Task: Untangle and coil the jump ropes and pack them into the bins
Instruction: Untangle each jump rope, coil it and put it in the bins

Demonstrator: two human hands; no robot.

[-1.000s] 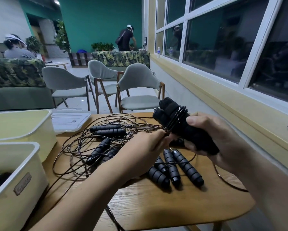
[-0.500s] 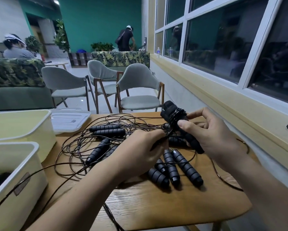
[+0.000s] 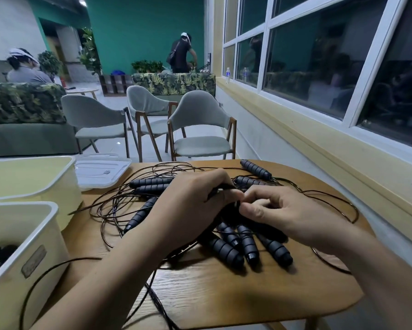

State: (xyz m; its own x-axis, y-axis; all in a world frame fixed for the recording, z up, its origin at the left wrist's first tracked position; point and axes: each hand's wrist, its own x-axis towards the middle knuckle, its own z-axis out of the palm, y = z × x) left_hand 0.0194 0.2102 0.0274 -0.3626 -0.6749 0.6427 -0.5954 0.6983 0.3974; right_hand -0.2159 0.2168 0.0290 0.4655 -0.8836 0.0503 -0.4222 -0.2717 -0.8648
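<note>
Grips clenched: left hand (image 3: pixel 190 207) and right hand (image 3: pixel 282 211) pinched one rope (image 3: pixel 221 186) over handles (image 3: pixel 228 250), centre frame, on bench (image 3: pixel 224 294).

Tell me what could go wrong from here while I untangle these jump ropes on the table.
1. The left hand and right hand pinch a rope above the tangled cords; a hard pull would likely tighten the knots.
2. One cord hangs over the table edge; its weight might drag the handles off.
3. A loop beside the near bin could snag on it.
</note>
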